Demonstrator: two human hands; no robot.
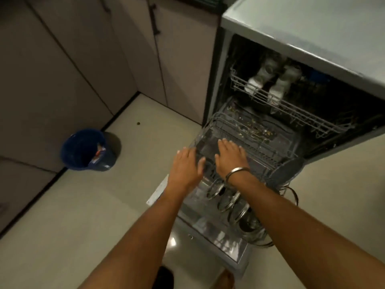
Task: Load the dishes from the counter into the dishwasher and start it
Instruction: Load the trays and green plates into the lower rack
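Hands out front, both arms stretched fwd & down over the pulled-out grey wire lower rack. Left hand flat, fingers straight, loosely spread, at the rack's left edge; whether it touches, can't tell. Right hand palm-down w/ straight fingers over the rack's middle wires, holding nothing; silver metal bangle on that wrist.

Rack's long axis runs from the person toward the open grey dishwasher, sitting over the dropped door. Near end of rack: steel round plates standing on edge in a row, a dark round pan tilted at the right side. Far end bare, food specks on the tub floor behind. Upper wire rack pushed in, two whitish cups lying in it, blurry.

Blue plastic bin on the pale floor to the left, wrapper inside.
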